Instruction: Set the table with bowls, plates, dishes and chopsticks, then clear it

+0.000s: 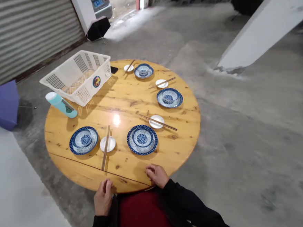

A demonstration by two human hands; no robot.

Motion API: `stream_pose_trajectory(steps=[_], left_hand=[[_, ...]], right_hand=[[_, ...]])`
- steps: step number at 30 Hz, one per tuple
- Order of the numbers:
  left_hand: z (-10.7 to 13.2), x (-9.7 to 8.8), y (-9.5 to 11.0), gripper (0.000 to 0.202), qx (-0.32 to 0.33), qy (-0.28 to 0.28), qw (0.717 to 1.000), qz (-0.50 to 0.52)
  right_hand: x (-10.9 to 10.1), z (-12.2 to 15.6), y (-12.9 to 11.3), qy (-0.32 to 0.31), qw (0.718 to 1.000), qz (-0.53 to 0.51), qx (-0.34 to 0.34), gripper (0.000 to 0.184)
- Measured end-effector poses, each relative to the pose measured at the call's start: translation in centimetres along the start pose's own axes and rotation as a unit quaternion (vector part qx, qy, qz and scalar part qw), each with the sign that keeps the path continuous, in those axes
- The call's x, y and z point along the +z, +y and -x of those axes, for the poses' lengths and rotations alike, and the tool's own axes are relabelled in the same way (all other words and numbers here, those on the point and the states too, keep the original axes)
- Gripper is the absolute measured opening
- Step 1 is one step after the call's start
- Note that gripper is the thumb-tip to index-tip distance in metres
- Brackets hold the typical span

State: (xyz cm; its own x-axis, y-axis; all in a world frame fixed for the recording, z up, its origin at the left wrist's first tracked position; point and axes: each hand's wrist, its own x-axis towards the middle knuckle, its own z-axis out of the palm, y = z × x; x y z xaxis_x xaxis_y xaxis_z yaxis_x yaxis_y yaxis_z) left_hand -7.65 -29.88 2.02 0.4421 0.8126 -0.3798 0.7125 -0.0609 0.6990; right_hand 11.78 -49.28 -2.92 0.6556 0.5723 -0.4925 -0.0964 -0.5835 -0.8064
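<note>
My left hand [103,197] rests on the near rim of a round wooden table [119,105], fingers curled over the edge with nothing in them. My right hand [157,175] lies on the tabletop near the rim, fingers bent and empty. Just beyond it sits a blue-and-white plate with a bowl [142,139]. A second plate and bowl [83,140] stands to the left. Between them, chopsticks [105,147] lie across a small white dish [107,144].
Two more blue place settings [169,97] [143,71] with white dishes and chopsticks sit at the far right. A white plastic basket [77,77] and a teal bottle [60,104] are at the back left. A purple umbrella [3,104] lies on the concrete floor.
</note>
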Motion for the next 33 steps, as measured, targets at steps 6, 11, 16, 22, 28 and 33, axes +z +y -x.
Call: stream_pose_trajectory(steps=[6,11,16,22,28,33], left_hand=[[-1.1,-3.2,-1.1,0.044,0.02,0.041,0.998,0.033],[2.5,-3.0,-6.3,0.048,0.004,-0.004,0.999,0.052],[6.0,-0.3,-10.0,0.045,0.01,-0.126,0.992,0.011],[7.6,1.1,-8.7,0.033,0.08,-0.182,0.98,-0.034],[8.1,2.6,-7.5,0.026,0.044,-0.154,0.987,-0.03],[8.5,5.8,-5.0,0.023,0.011,-0.07,0.996,-0.054]], right_hand=[[0.4,3.2,2.8,0.041,0.998,-0.036,0.042,0.027],[3.3,6.5,4.0,0.01,0.999,-0.008,0.039,0.028],[5.5,10.3,5.2,0.024,0.998,0.059,0.007,0.026],[5.3,14.1,6.7,0.008,0.995,0.101,0.025,0.031],[2.1,12.9,8.0,-0.034,0.992,0.121,0.01,0.037],[-4.9,11.0,11.5,-0.04,0.987,0.152,-0.02,0.041]])
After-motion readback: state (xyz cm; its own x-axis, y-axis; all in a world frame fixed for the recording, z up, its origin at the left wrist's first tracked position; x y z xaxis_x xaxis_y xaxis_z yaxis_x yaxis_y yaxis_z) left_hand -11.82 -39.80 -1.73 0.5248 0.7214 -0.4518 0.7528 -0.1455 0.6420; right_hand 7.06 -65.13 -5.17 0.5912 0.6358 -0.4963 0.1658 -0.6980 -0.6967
